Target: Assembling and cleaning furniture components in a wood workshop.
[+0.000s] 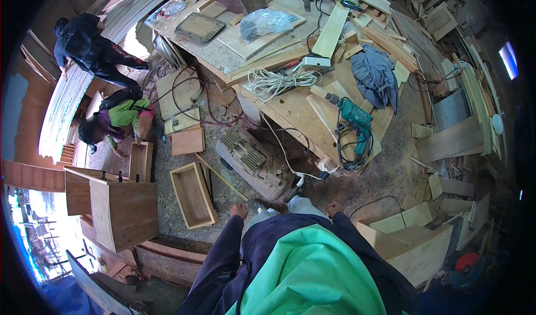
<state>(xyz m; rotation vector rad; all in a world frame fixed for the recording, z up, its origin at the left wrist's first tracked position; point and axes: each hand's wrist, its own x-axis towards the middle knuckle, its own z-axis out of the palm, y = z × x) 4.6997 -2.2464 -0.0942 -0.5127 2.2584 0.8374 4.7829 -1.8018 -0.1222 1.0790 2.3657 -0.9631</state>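
My left hand (239,210) hangs at my left side, fingers curled in, with nothing seen in it. Beside my right leg my right hand (334,209) is also curled, and no object shows in it. Both hands are small in the view. An open wooden drawer box (194,196) lies on the floor left of my left hand. Ahead of my feet stands a dusty compressor with a finned motor (245,152). On the workbench (301,130) rest a green power drill (355,117), a coiled white cord (282,81) and a crumpled blue-grey cloth (375,75).
Two people work at the left, one crouching in a lime top (124,114) by another drawer (140,161), one in dark clothes (89,44). A wooden cabinet (124,211) stands nearby. Hoses (209,114) cross the floor. Wood offcuts (413,231) pile up at the right.
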